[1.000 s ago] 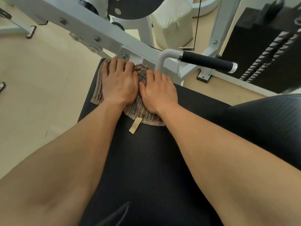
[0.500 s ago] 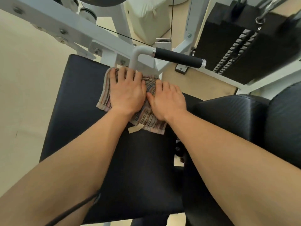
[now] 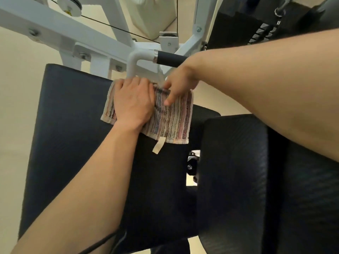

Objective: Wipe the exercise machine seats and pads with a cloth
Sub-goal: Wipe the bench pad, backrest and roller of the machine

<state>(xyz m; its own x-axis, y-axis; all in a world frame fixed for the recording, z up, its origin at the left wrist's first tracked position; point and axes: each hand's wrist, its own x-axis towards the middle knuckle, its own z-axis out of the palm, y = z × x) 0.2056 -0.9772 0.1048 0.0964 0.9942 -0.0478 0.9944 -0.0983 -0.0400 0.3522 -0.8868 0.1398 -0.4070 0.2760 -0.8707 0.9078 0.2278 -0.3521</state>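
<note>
1. The black seat pad fills the middle and left of the view, and everything below is placed from it.
2. The striped cloth lies flat on the seat pad at its far right corner. A pale tag hangs from the cloth's near edge onto the pad.
3. The left hand lies palm down on the left half of the cloth. It is open, with the fingers straight and pointing to the pad's far edge, and it presses the cloth onto the pad.
4. The right hand reaches in from the right, over the pad's far right corner. One digit lies on top of the cloth and the others curl at the cloth's far edge, where the fabric bunches between the two hands. I cannot tell whether this hand pinches the cloth or only touches it.
5. Just beyond the pad's far edge runs the white frame, with a black-gripped handle partly hidden behind the right wrist.
6. To the right of the seat pad, across a narrow gap, stands a second black pad.
7. Far right of the pad, beyond the frame, is a dark weight stack.
8. A pale floor shows to the pad's left.
</note>
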